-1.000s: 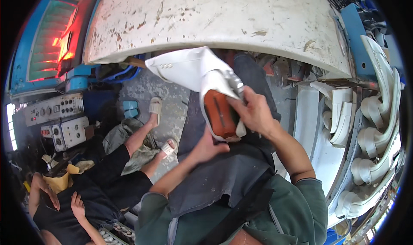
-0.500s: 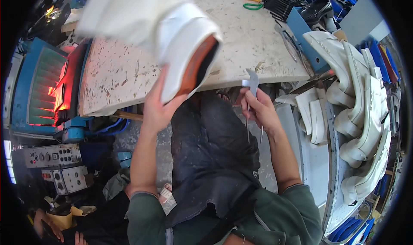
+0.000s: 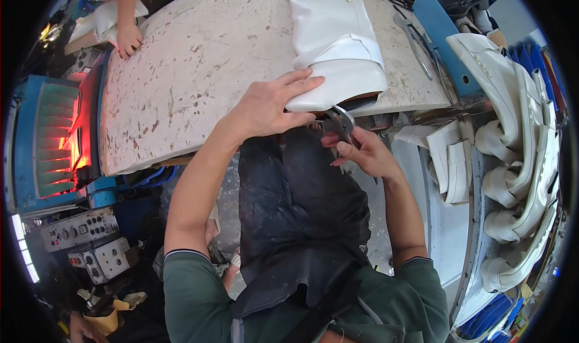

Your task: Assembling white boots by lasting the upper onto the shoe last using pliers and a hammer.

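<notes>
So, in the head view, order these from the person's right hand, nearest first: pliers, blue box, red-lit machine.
1. Pliers, held in the right hand.
2. Blue box, at the right end of the table.
3. Red-lit machine, far left.

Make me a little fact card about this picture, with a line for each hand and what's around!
Left hand: on the white boot
Right hand: holding metal pincers, tips at the boot's near edge
Boot: lying on the worn white table, brown underside partly showing
Person's right: a row of white boots
Person's left: a blue machine glowing red
Top left: another person's hand on the table
</notes>
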Demonstrator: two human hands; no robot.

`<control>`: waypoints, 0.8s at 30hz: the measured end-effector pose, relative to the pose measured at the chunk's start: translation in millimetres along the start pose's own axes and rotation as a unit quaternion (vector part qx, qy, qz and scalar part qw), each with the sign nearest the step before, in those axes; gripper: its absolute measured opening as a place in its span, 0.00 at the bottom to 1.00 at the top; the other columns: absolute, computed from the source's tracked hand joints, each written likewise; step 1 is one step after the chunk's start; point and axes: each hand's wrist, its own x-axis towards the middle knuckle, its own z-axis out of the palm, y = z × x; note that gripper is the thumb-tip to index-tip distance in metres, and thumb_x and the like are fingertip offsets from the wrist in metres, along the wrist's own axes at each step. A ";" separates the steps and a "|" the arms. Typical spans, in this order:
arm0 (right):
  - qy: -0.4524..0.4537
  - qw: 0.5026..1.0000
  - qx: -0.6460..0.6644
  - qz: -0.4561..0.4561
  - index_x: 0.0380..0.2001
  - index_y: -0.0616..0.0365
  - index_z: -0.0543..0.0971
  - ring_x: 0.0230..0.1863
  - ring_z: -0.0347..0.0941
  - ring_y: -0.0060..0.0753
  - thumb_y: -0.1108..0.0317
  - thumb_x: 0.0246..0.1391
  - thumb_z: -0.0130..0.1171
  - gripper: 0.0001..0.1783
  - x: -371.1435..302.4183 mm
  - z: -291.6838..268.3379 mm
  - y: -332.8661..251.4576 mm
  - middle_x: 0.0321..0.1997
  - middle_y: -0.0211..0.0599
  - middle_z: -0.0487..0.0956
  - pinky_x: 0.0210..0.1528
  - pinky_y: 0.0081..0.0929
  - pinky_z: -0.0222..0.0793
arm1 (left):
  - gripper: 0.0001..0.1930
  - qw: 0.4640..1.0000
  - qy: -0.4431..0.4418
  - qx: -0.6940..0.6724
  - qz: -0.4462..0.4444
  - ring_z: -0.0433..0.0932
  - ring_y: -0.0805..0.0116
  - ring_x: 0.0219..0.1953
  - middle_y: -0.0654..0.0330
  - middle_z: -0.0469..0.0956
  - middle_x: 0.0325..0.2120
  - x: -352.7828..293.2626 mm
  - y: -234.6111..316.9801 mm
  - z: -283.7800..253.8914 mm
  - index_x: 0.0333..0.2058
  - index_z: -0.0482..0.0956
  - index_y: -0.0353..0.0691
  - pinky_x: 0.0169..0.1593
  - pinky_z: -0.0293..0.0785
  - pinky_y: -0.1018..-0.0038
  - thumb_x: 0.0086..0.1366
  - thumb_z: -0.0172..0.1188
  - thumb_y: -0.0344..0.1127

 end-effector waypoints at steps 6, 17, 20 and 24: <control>0.060 0.950 -0.305 -0.037 0.42 0.60 0.73 0.32 0.77 0.42 0.62 0.57 0.60 0.15 5.7 -2.4 -2.6 0.33 0.43 0.78 0.31 0.35 0.73 | 0.34 1.000 0.002 0.006 0.021 0.77 0.52 0.49 0.53 0.73 0.54 -0.2 -2.7 2.0 0.56 0.73 0.52 0.48 0.76 0.67 0.47 0.70 0.41; 0.262 0.757 -0.544 -0.251 0.40 0.61 0.70 0.26 0.78 0.48 0.72 0.50 0.63 0.16 29.4 8.6 53.7 0.29 0.45 0.79 0.25 0.38 0.72 | 0.32 0.998 0.013 -0.052 0.026 0.76 0.53 0.51 0.52 0.74 0.53 2.2 -15.8 7.3 0.53 0.77 0.51 0.51 0.74 0.67 0.46 0.71 0.44; 0.314 0.765 -0.543 -0.145 0.41 0.59 0.68 0.33 0.78 0.50 0.69 0.51 0.59 0.16 20.0 32.1 51.7 0.31 0.46 0.79 0.29 0.43 0.73 | 0.31 1.000 0.009 -0.006 0.024 0.78 0.52 0.47 0.52 0.74 0.53 3.6 -3.1 7.1 0.53 0.76 0.52 0.48 0.76 0.66 0.49 0.68 0.53; 0.279 0.809 -0.515 -0.051 0.42 0.61 0.69 0.30 0.78 0.42 0.65 0.57 0.57 0.14 11.1 38.9 23.8 0.31 0.41 0.79 0.27 0.36 0.73 | 0.26 0.997 0.042 0.015 -0.059 0.79 0.50 0.44 0.54 0.73 0.52 4.2 10.5 17.0 0.52 0.76 0.51 0.45 0.77 0.64 0.58 0.59 0.57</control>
